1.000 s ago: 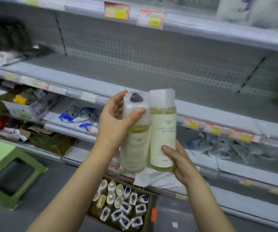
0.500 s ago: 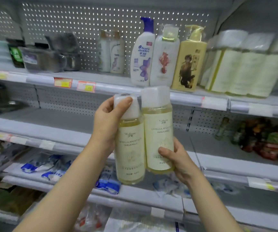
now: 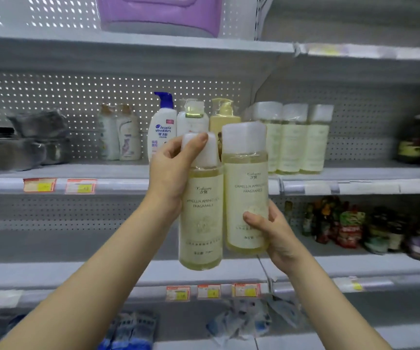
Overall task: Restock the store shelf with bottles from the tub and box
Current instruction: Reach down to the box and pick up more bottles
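Two bottles are up in front of the shelf (image 3: 108,173), higher against it than half a second ago, so the lotion row now stands behind their caps and a purple tub (image 3: 161,15) shows, cut off at the top. The left hand (image 3: 171,173) grips the left bottle (image 3: 201,218) at the cap; the right hand (image 3: 277,231) clasps the right bottle (image 3: 245,198) low on its label. The bottles touch. Matching bottles (image 3: 293,140) stand on the shelf behind. Goods at far right are blurred.

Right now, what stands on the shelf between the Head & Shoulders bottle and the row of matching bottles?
In the head view: a white bottle and a yellow pump bottle, partly hidden behind the held bottles.
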